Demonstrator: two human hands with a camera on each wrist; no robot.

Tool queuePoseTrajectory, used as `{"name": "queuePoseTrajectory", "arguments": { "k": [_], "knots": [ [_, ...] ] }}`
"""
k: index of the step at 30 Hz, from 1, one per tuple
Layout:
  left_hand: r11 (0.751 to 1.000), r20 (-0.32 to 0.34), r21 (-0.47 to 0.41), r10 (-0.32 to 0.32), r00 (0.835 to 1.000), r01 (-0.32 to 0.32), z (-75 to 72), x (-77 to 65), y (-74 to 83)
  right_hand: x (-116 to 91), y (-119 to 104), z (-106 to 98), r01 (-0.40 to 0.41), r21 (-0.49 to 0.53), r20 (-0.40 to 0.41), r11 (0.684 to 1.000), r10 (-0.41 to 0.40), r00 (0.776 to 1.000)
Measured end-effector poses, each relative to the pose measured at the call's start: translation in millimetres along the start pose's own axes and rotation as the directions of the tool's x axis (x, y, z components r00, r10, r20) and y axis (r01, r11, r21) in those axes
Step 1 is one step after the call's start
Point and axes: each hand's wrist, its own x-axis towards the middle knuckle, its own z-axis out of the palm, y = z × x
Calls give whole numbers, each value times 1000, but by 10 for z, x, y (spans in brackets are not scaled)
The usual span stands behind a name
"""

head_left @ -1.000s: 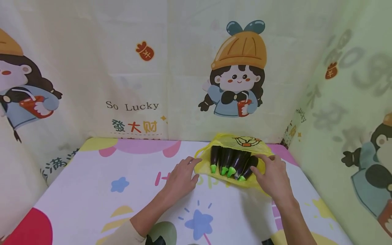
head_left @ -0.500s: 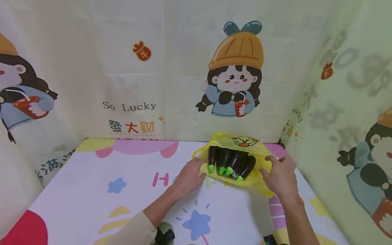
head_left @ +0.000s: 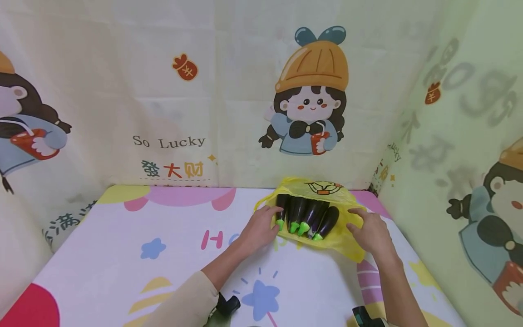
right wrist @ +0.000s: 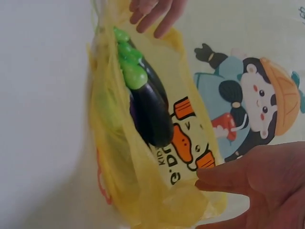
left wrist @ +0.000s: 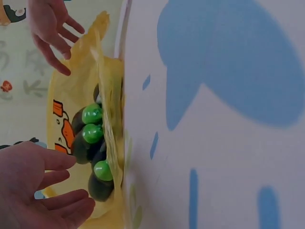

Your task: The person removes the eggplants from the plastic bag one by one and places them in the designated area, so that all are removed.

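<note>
A yellow plastic bag (head_left: 345, 238) lies on the table with its mouth facing me. Several dark purple eggplants (head_left: 312, 215) with green stem ends sit side by side in the mouth. At the bag's left edge my left hand (head_left: 260, 228) reaches in with fingers extended, its fingertips overlapping the leftmost eggplant. My right hand (head_left: 372, 230) is at the opposite edge, thumb and fingers apart; the right wrist view shows its fingertips right at the yellow film (right wrist: 186, 205). In the left wrist view, green stem ends (left wrist: 93, 133) show behind the bag's front edge (left wrist: 108, 129).
A white table cover (head_left: 196, 281) with colourful prints lies under the bag. Close behind the bag hangs a cartoon-printed curtain (head_left: 245, 100), and a similar printed sheet (head_left: 433, 181) borders the right side. Black wrist devices (head_left: 229, 305) show at both forearms.
My left hand has moved right, over the bag's left edge to the eggplants. My right hand has shifted right, away from the rightmost eggplant. The head view has turned slightly right.
</note>
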Motion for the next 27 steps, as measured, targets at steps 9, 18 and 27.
{"name": "queuePoseTrajectory", "arguments": {
  "k": [9,18,27],
  "knots": [
    [1000,-5,6,-19,1000,19,73,113,-21,106,112,69,-16,62,1,998,16,1000],
    [1000,11,-4,-2,1000,2,88,233,31,201,228,128,-52,191,-45,980,62,997],
    [999,36,28,-20,999,19,135,359,45,239,273,148,-109,328,-11,938,119,993]
  ]
}}
